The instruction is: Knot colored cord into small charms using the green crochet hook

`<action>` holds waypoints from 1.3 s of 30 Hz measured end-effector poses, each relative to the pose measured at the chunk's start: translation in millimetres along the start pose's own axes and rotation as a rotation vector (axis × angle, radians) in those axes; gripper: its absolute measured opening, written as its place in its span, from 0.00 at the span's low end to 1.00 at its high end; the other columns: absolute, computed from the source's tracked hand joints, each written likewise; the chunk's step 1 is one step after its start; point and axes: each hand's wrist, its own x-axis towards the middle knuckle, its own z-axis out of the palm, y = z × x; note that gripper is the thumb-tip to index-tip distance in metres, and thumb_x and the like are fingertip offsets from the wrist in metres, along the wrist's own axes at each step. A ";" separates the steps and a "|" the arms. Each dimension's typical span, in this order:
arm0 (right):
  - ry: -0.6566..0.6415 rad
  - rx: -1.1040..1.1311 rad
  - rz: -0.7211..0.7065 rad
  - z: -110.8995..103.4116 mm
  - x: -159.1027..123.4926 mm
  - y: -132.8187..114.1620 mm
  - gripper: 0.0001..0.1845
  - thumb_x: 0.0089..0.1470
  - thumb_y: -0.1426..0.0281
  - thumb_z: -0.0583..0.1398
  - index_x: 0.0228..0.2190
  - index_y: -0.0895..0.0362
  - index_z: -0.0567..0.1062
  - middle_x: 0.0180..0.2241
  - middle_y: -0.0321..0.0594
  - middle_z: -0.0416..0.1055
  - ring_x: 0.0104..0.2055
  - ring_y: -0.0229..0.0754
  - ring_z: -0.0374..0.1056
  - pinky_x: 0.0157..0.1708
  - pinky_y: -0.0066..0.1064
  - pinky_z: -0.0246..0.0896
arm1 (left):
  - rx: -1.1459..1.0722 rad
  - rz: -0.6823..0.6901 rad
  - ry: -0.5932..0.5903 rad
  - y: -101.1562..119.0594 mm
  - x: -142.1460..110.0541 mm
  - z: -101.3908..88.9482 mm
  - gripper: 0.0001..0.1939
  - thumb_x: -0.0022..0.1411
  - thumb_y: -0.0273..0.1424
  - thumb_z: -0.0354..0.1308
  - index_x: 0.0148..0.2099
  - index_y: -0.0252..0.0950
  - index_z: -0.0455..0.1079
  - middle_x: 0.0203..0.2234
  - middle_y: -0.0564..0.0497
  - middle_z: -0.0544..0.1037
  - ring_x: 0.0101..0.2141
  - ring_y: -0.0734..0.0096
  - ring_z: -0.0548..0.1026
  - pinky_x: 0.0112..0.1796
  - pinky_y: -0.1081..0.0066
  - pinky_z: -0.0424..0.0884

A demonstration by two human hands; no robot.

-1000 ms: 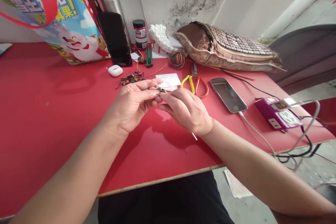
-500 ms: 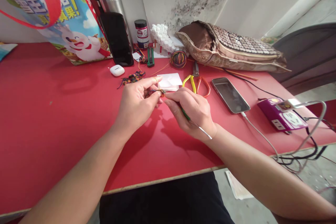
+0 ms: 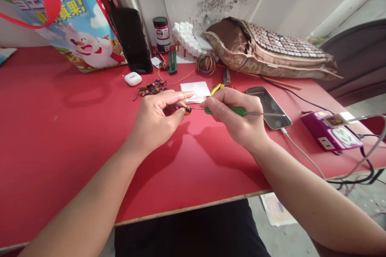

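Between thumb and fingers, my left hand (image 3: 155, 120) pinches a small crocheted piece (image 3: 188, 110) of dark, multicoloured yarn. A yellowish strand loops over its index finger. My right hand (image 3: 245, 128) grips a green-handled crochet hook (image 3: 239, 111) like a pen. The thin metal tip points left and meets the piece, or comes very close to it; whether it sits in a stitch I cannot tell. A longer crocheted strip (image 3: 153, 87) lies just beyond my left hand. The ball of multicoloured yarn (image 3: 206, 64) rests farther back, with a strand trailing left.
Behind my hands are white paper (image 3: 196, 88), pliers (image 3: 217, 88) partly covered by my right hand, and a green cutter (image 3: 172, 62). A phone (image 3: 269, 106) on a cable and a purple power strip (image 3: 331, 130) lie right. An earbud case (image 3: 133, 78) is left.
My right hand has moved right and slightly up, drawing the hook away from my left fingers and levelling it. More of the hook and the crocheted piece now shows. My left hand stays nearly in place.
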 end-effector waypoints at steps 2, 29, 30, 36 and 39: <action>-0.002 0.052 0.044 -1.7 1.5 0.6 0.13 0.64 0.68 0.67 0.26 0.58 0.81 0.20 0.33 0.67 0.21 0.32 0.58 0.21 0.29 0.49 | 0.012 0.000 -0.009 -0.7 0.2 -0.7 0.17 0.58 0.20 0.66 0.45 0.40 0.90 0.30 0.51 0.82 0.30 0.71 0.73 0.33 0.70 0.69; 0.065 0.608 0.403 19.2 6.6 6.5 0.25 0.56 0.46 0.73 0.32 0.55 0.80 0.19 0.25 0.59 0.18 0.28 0.44 0.17 0.27 0.45 | -0.475 -0.165 0.018 -0.5 -1.6 6.7 0.17 0.54 0.25 0.74 0.46 0.46 0.88 0.38 0.53 0.87 0.23 0.79 0.62 0.24 0.70 0.60; 0.065 0.611 0.408 19.3 6.8 6.8 0.25 0.56 0.46 0.74 0.32 0.55 0.79 0.19 0.25 0.59 0.18 0.28 0.44 0.17 0.27 0.44 | -0.463 -0.164 0.010 -0.8 -1.7 5.9 0.17 0.55 0.26 0.74 0.47 0.45 0.88 0.39 0.52 0.88 0.23 0.79 0.63 0.24 0.69 0.60; 0.052 0.609 0.412 17.7 8.0 10.5 0.25 0.56 0.46 0.74 0.33 0.55 0.79 0.19 0.24 0.60 0.18 0.28 0.45 0.18 0.28 0.44 | -0.419 -0.154 0.017 1.0 -1.0 2.4 0.15 0.57 0.25 0.72 0.47 0.42 0.89 0.34 0.51 0.86 0.20 0.79 0.65 0.23 0.68 0.58; 0.049 0.623 0.427 17.5 6.6 11.6 0.24 0.54 0.48 0.75 0.33 0.55 0.80 0.19 0.25 0.62 0.18 0.28 0.45 0.19 0.27 0.44 | -0.432 -0.162 0.012 0.6 0.1 2.9 0.16 0.56 0.24 0.72 0.48 0.41 0.88 0.32 0.52 0.86 0.19 0.80 0.66 0.23 0.70 0.59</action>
